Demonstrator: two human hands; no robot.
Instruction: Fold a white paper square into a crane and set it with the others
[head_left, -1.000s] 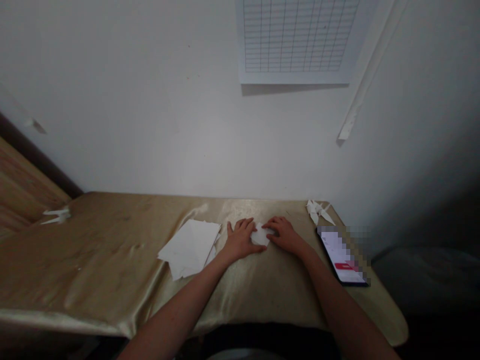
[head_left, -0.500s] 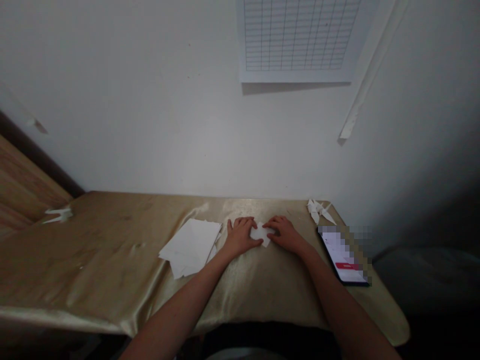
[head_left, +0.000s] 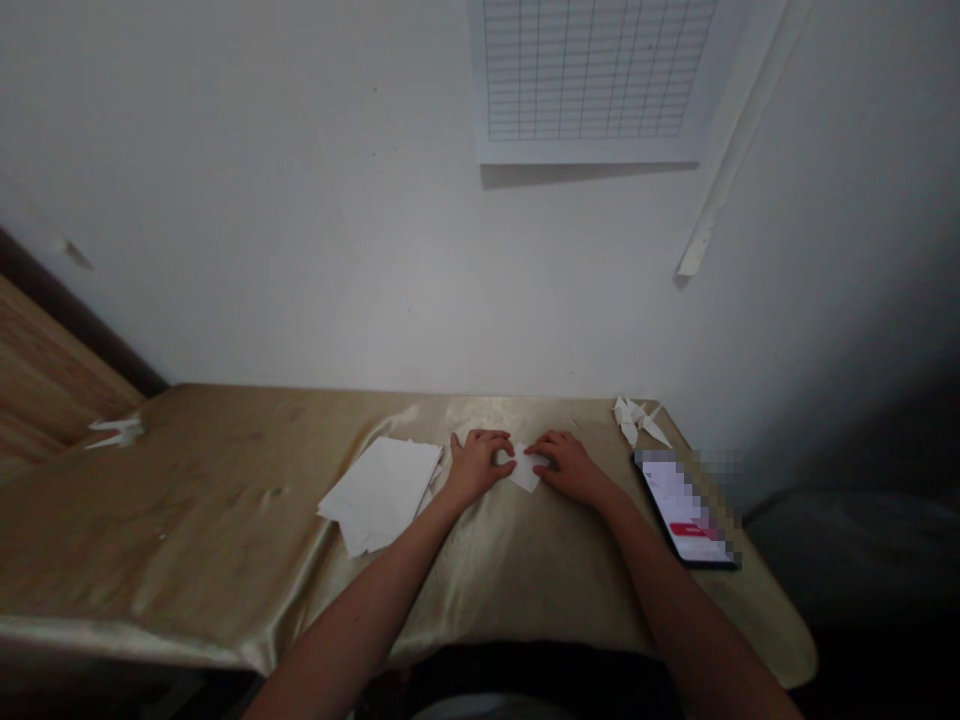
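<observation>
A small folded piece of white paper (head_left: 526,474) lies on the cloth-covered table between my hands. Over its left edge curve the thumb and index finger of my left hand (head_left: 480,466), the other fingers spread on the cloth. From the right, my right hand (head_left: 568,466) grips the paper with thumb and forefinger at its edge. Fingertips cover parts of the paper, so its exact fold is hard to make out. Left of my left hand is an uneven stack of white paper sheets (head_left: 382,490).
A phone (head_left: 679,520) with a lit screen lies to the right. Folded white paper figures (head_left: 637,420) rest at the back right corner, another white paper piece (head_left: 116,431) at the far left. A printed grid sheet (head_left: 589,80) hangs on the wall behind the gold tablecloth (head_left: 217,500).
My left thumb has drawn back slightly to the left, so more of the folded paper shows. My right hand has hardly moved.
</observation>
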